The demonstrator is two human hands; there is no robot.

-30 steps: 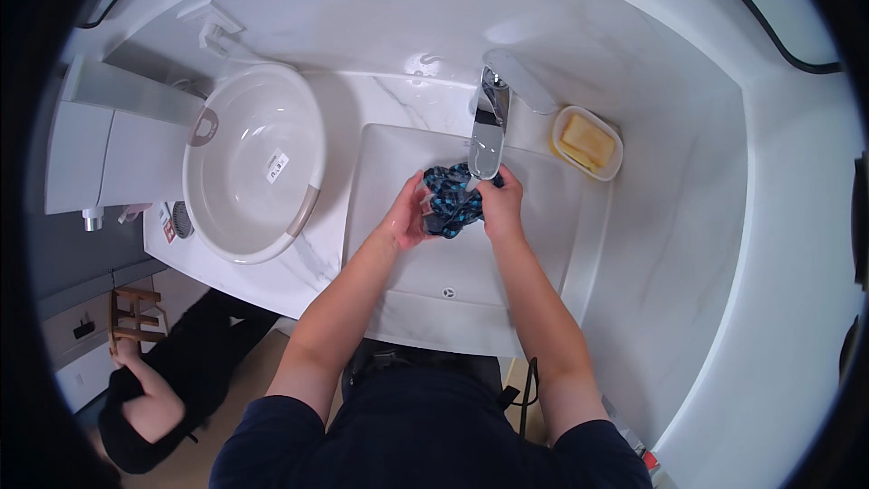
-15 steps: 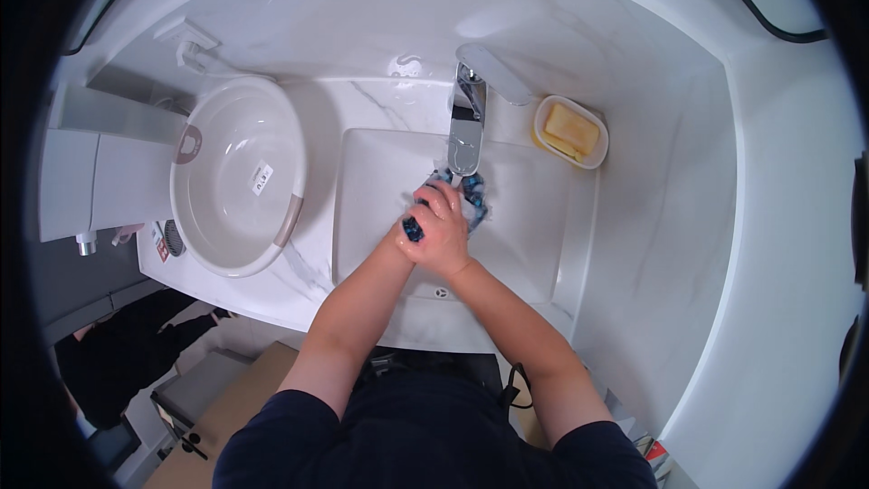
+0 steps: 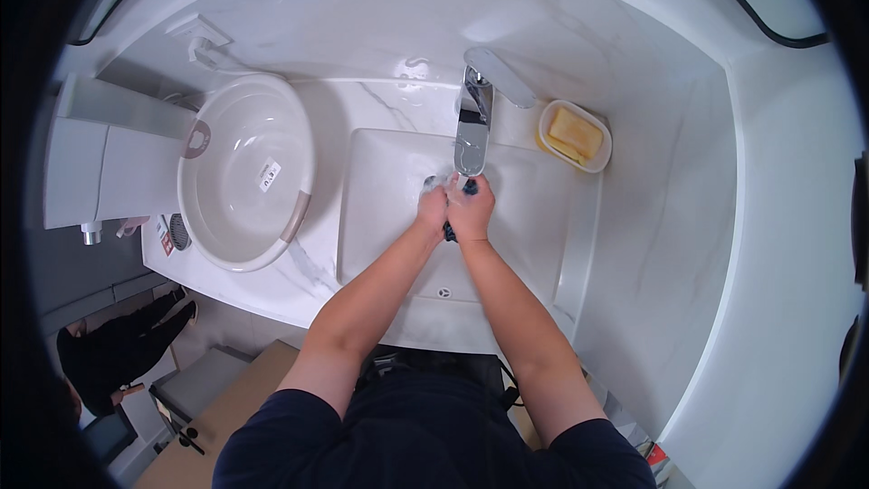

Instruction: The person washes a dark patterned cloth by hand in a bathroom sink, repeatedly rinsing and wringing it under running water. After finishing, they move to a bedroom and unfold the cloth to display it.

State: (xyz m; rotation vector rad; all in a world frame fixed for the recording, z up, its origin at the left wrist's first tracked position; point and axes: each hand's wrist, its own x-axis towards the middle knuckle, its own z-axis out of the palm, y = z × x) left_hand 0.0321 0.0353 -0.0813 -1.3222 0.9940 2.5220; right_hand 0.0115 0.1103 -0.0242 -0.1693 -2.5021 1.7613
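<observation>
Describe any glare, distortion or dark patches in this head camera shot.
Head view: bright glints inside the wash basin; head view: the countertop edge bends and the picture's corners go black; head view: the dark cloth is mostly hidden by left hand and right hand.

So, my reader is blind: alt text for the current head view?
A person's left hand and right hand hold a dark, mostly hidden cloth beneath a chrome faucet, over a white rectangular sink. A rounded white basin stands to its left.
</observation>
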